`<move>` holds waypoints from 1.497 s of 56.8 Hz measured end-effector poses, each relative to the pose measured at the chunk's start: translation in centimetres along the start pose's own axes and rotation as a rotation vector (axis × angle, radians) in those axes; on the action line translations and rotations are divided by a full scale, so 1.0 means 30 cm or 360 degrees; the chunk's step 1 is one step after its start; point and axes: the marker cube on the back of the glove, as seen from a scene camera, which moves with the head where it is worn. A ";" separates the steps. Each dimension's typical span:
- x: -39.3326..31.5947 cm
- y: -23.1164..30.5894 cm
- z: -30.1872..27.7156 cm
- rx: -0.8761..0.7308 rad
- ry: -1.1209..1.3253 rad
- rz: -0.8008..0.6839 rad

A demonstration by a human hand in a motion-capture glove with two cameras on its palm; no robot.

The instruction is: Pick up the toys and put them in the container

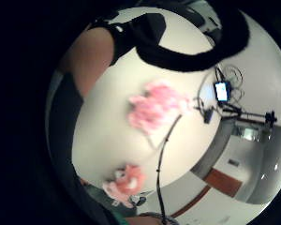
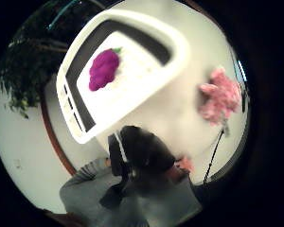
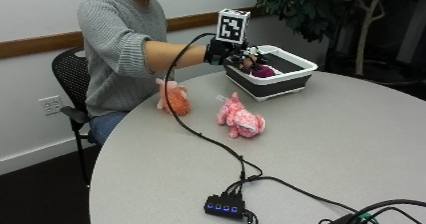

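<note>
A white container (image 3: 279, 85) with dark walls stands at the far side of the round table, and a purple toy (image 3: 264, 71) lies in it. My gloved right hand (image 3: 237, 58) hovers over the container's near-left rim, fingers relaxed and holding nothing. A fluffy pink plush (image 3: 239, 118) lies on the table in front of the container. An orange-pink plush (image 3: 174, 98) stands near the table edge by the person. The thumb side palm view shows the container (image 2: 180, 42), the purple toy (image 2: 104, 68) inside and the pink plush (image 2: 222, 97). The other palm view shows the pink plush (image 1: 157, 105) and the orange-pink plush (image 1: 126, 183).
A black cable runs from the hand across the grey table (image 3: 346, 149) to a small hub (image 3: 225, 205) near the front edge. A potted plant (image 3: 313, 4) stands behind the container. The person sits on a black chair (image 3: 66, 76) at the table's left.
</note>
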 end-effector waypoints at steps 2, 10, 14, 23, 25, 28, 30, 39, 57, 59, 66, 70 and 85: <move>0.075 0.011 -0.003 0.0007 -0.0034 0.0070; 0.264 0.028 -0.004 0.0035 -0.0164 0.0263; 0.282 0.027 0.010 0.0038 -0.0203 0.0263; 0.281 -0.007 0.091 -0.0004 -0.0209 0.0230; 0.282 -0.016 0.117 -0.0028 -0.0210 0.0233; 0.278 -0.029 0.158 -0.0070 -0.0221 0.0258; 0.273 -0.036 0.193 -0.0105 -0.0224 0.0272; 0.258 -0.065 0.453 -0.0398 -0.0206 0.0393; 0.230 -0.076 0.540 -0.0352 -0.0152 0.0332; 0.229 -0.080 0.540 -0.0327 -0.0134 0.0332; 0.240 -0.102 0.534 -0.0139 -0.0101 0.0367; 0.265 -0.114 0.526 0.0006 -0.0096 0.0357; 0.267 -0.128 0.520 0.0047 -0.0068 0.0372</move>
